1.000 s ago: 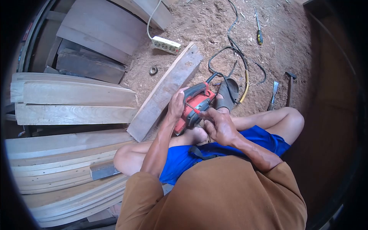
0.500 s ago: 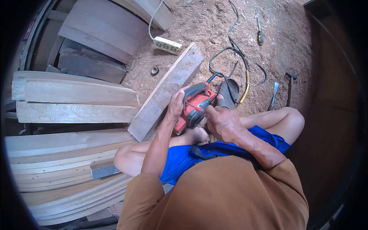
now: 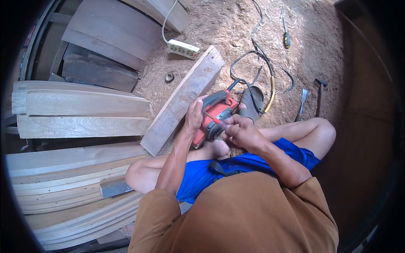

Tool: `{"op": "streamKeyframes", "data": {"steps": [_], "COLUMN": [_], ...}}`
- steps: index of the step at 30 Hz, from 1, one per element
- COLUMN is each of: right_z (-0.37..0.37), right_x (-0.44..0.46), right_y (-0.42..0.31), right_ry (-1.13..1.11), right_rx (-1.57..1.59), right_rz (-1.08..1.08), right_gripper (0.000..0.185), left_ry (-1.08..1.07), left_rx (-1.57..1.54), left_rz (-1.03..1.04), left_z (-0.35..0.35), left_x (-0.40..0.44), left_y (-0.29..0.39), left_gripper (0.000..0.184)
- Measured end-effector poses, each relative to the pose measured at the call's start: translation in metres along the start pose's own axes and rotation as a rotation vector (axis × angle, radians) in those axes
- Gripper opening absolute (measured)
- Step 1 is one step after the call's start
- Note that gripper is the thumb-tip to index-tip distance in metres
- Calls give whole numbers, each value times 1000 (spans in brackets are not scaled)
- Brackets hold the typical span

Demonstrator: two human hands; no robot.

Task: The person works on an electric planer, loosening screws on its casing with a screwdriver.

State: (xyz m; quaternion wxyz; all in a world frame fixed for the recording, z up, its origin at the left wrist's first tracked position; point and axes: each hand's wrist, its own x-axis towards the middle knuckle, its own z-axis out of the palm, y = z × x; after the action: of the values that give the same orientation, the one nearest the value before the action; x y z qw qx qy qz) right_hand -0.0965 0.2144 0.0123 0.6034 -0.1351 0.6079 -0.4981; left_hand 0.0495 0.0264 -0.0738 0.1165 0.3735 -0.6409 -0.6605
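A red and black electric hand planer rests tilted between my bent legs, its side facing up. My left hand grips it along its left side, near the black handle. On the planer's right side, my right hand is closed, with thumb and fingers pinched on a thin rod-like tool with a red end. That tool lies across the planer's side; its exact kind is too small to make out. The planer's black cord leaves the handle toward my sandal.
A thick wooden beam lies left of the planer. Boards are stacked farther left. Around the shavings-covered floor are a power strip, a tape roll, a screwdriver, a chisel, a hammer and looped cord.
My right hand has turned and shifted slightly, showing more of its fingers and the red end of the thin tool. My left hand and the planer stay in place.
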Motion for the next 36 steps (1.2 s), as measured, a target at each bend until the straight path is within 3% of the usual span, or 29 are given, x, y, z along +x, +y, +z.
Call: {"op": "streamKeyframes", "data": {"steps": [1,4,7,10,13,16,17,20,23,26,28,31,33,36], "right_z": [-1,6,11,12,4,1,0,-8,-5,-21,-19,-10,-4,7], "right_x": [2,-1,-19,-19,-2,11,10,11,9,7,-1,-7,-21,-28], "right_y": [-8,-5,-13,-11,22,25,23,34,19,14,9,5,-3,-11], "right_ry": [-44,0,153,50,83,-47,-70,-141,99,9,-115,-1,78,69], "right_rx": [268,-23,-982,-881,-586,290,518,540,287,104,38,-468,-792,-1029], "right_rz": [264,90,-389,-384,-516,200,297,320,201,20,-164,-611,-665,-503], "right_gripper": [25,23,22,22,19,17,18,17,19,23,28,34,32,27], "left_ry": [-1,-7,4,23,30,24,28,-6,-59,-80,-79,-64,-51,-13], "left_rx": [0,-6,3,16,50,32,24,23,-3,-29,-43,-66,-88,-61], "left_rz": [7,13,-18,12,52,-7,-3,15,-23,5,13,1,22,62], "left_z": [-1,1,0,0,3,1,-1,-1,-4,-4,-2,-3,-1,1], "left_x": [1,2,0,2,3,-2,0,-1,-4,-2,-3,0,2,2], "left_y": [-1,-2,-1,-8,-5,-1,-3,-1,15,16,13,9,3,0], "left_gripper": [61,61,61,57,55,59,59,59,59,58,58,58,58,58]}}
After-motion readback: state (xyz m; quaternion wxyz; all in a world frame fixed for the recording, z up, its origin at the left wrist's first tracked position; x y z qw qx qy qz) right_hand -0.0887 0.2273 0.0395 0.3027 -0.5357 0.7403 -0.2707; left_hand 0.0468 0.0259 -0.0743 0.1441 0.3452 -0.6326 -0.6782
